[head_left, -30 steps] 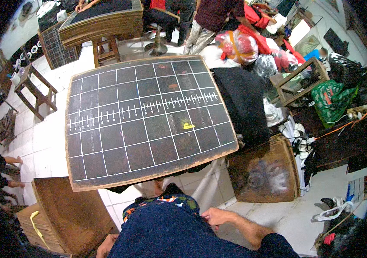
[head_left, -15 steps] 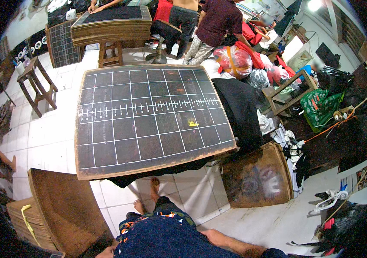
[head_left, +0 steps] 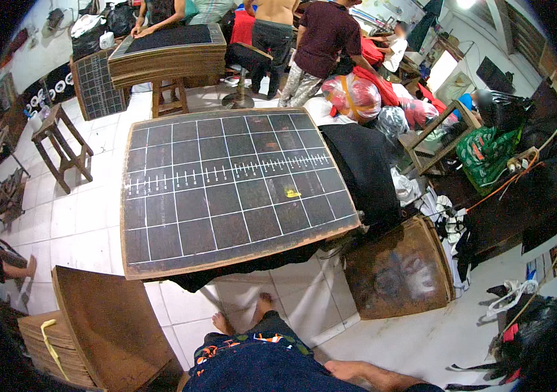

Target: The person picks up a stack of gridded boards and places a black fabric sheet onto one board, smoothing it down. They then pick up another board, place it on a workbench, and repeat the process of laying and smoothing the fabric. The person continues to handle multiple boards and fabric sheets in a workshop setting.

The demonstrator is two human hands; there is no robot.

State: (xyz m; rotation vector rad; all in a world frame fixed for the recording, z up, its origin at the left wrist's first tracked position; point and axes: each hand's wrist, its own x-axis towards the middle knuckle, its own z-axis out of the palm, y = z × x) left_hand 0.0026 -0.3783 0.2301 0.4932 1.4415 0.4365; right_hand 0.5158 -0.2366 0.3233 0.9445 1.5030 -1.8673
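Note:
In front of me lies a large dark board (head_left: pixel 193 204) marked with a white grid and a ruled scale, with a small yellow patch (head_left: pixel 293 193) on it. Black cloth (head_left: pixel 360 170) hangs out past its right side and below its front edge. My right hand (head_left: pixel 340 369) is low beside my dark shirt (head_left: pixel 259 366), its fingers hidden, well apart from the board. I cannot see my left hand. Neither hand touches the board.
Brown panels (head_left: pixel 112 320) lean at lower left by a stack of boards (head_left: pixel 56 346); another panel (head_left: pixel 396 268) leans at right. A wooden stool (head_left: pixel 63 147) stands left. Several people work beyond, near a board stack (head_left: pixel 167 68) and wrapped bundles (head_left: pixel 350 98).
My view has shifted slightly, so the board sits a little lower. My left hand, partly visible at the lower edge before, is out of sight. My right hand stays low at my side.

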